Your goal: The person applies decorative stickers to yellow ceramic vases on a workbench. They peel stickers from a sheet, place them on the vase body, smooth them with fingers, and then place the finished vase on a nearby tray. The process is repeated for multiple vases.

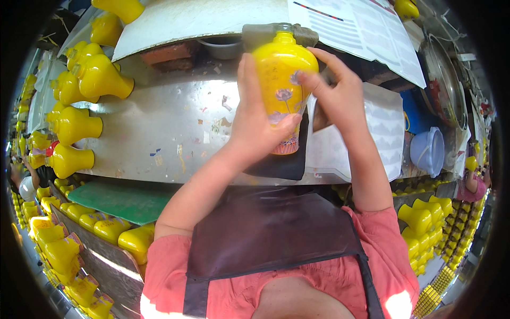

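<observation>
A glossy yellow bottle [287, 58] with purple lotus flowers and a reddish pattern at its base lies between my hands, neck pointing away from me. My left hand [249, 117] grips its left side, thumb across the lower front. Around the upper right side curls my right hand [340, 93], its thumb by a flower picture. That thumb is slightly blurred. Behind the bottle's neck is a grey-brown padded rest [255, 38]. Below it, a dark cloth [276, 169] lies at the table's near edge.
Several yellow bottles [69, 159] line the table's left side. Printed sheets [380, 143] lie to the right, near a pale blue bucket [426, 151]. A white board [202, 18] spans the back above a brick [167, 55] and a grey bowl [223, 48]. A green board [119, 201] sits below left.
</observation>
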Tool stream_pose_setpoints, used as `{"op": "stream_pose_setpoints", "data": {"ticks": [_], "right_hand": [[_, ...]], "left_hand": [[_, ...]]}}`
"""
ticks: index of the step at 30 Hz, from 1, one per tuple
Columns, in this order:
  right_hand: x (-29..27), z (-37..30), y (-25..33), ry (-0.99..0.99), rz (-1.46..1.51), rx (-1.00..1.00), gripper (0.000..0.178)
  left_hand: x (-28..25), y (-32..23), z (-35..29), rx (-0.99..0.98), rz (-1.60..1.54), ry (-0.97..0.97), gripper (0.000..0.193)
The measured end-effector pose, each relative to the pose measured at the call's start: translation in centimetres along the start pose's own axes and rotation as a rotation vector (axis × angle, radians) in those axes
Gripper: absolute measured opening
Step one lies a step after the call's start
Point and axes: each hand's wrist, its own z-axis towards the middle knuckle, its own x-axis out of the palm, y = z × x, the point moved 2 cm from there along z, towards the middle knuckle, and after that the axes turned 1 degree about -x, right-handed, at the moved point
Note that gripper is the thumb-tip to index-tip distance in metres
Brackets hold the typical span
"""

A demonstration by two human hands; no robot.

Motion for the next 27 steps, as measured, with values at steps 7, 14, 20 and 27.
{"op": "stream_pose_setpoints", "data": {"ticks": [7, 14, 20, 27], "right_hand": [[-0.8, -0.3, -0.3, -0.029, -0.146, -0.071, 0.049], [-2.6, 2.1, 1.1, -0.012, 0.372, 0.135, 0.032], [-1.7, 0.0, 3.9, 0.074, -0.244, -0.624, 0.027], [-1.9, 5.3, 5.4, -0.047, -0.223, -0.486, 0.027]], "left_hand": [[-0.1, -0.2, -0.2, -0.126, -0.106, 0.034, 0.125], [-0.2, -0.4, 0.5, -0.133, -0.302, -0.042, 0.107], [0.1, -1.5, 0.6, 0.100, 0.163, -0.200, 0.095], [-0.7, -1.1, 2.7, 0.144, 0.144, -0.251, 0.086]]}}
